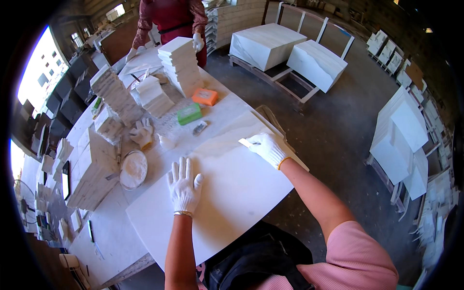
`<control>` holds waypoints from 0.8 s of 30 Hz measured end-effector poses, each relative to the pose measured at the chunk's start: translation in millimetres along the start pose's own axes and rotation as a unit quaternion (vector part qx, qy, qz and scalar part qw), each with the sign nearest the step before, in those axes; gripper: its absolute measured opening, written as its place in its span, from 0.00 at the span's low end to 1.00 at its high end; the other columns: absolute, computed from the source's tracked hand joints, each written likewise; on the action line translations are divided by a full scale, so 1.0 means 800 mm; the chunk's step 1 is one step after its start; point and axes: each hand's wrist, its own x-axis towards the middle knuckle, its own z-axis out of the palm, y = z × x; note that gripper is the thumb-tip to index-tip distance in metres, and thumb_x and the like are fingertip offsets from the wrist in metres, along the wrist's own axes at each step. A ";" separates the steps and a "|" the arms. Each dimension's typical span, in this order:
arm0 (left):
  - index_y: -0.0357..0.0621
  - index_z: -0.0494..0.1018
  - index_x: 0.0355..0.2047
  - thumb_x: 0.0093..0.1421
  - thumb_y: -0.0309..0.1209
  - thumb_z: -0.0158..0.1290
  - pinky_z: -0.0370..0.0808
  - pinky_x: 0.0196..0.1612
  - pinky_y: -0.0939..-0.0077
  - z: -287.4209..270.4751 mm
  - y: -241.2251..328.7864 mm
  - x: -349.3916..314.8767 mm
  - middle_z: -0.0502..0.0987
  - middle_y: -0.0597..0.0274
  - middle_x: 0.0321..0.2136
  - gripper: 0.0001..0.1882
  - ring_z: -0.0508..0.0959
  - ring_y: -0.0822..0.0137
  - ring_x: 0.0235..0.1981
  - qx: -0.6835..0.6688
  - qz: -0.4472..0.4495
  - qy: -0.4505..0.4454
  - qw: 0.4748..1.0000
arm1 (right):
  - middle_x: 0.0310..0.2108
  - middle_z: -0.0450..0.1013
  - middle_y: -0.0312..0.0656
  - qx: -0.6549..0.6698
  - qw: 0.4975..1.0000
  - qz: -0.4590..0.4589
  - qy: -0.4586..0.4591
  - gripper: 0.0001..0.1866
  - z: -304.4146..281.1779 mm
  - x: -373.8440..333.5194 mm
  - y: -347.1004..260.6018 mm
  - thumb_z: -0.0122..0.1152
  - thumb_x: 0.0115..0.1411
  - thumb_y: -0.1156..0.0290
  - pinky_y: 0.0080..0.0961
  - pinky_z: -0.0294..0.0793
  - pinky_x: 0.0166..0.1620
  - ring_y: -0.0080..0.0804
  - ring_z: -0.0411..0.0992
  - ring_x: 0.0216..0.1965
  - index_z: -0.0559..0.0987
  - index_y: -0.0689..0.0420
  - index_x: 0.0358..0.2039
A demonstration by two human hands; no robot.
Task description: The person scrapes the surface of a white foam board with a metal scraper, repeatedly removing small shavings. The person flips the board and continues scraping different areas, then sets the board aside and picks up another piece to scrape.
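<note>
A large white stone slab (pixel 232 203) lies on the table before me and juts past its near edge. My left hand (pixel 185 188), in a white knit glove, rests flat on the slab with its fingers stretched. Toward the slab's right edge, my gloved right hand (pixel 266 147) is closed on a small flat white piece (pixel 245 142). Only one end of that piece shows, so its exact kind is hard to tell. Beyond my left hand stand a round dish of white powder (pixel 134 169) and a loose white glove (pixel 141 134).
Stacked marble pieces (pixel 181 67) rise across the table, near a green block (pixel 189 114) and an orange block (pixel 205 96). A dark phone (pixel 66 180) leans on the left stack. Opposite stands a person in dark red (pixel 169 21). Large slabs on pallets (pixel 268 43) occupy the floor.
</note>
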 end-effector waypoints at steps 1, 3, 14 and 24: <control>0.44 0.60 0.67 0.68 0.54 0.39 0.51 0.68 0.44 0.001 -0.004 -0.002 0.59 0.51 0.68 0.35 0.57 0.43 0.68 0.005 -0.002 0.002 1.000 | 0.36 0.80 0.47 -0.049 0.999 -0.002 -0.024 0.14 0.001 0.001 -0.011 0.59 0.61 0.59 0.33 0.75 0.41 0.47 0.77 0.37 0.85 0.52 0.41; 0.44 0.60 0.67 0.68 0.54 0.39 0.51 0.68 0.44 0.002 -0.011 -0.006 0.59 0.51 0.68 0.35 0.57 0.42 0.68 0.016 -0.004 0.005 1.000 | 0.36 0.80 0.47 -0.040 0.998 -0.043 -0.020 0.14 0.006 0.003 -0.011 0.60 0.61 0.61 0.33 0.75 0.40 0.46 0.78 0.36 0.85 0.53 0.41; 0.46 0.59 0.68 0.68 0.56 0.38 0.50 0.68 0.44 0.002 -0.001 0.000 0.58 0.52 0.69 0.36 0.56 0.42 0.68 -0.016 -0.003 0.004 1.000 | 0.37 0.82 0.47 0.120 0.992 -0.026 -0.039 0.12 0.041 -0.004 -0.003 0.62 0.60 0.69 0.29 0.76 0.40 0.36 0.79 0.36 0.84 0.59 0.43; 0.46 0.57 0.69 0.69 0.57 0.34 0.49 0.69 0.45 -0.004 -0.015 -0.007 0.57 0.53 0.69 0.37 0.55 0.43 0.69 0.014 -0.014 -0.017 1.000 | 0.30 0.77 0.37 0.443 0.858 0.054 -0.255 0.08 0.094 -0.057 -0.077 0.65 0.62 0.67 0.24 0.75 0.34 0.21 0.74 0.29 0.81 0.58 0.37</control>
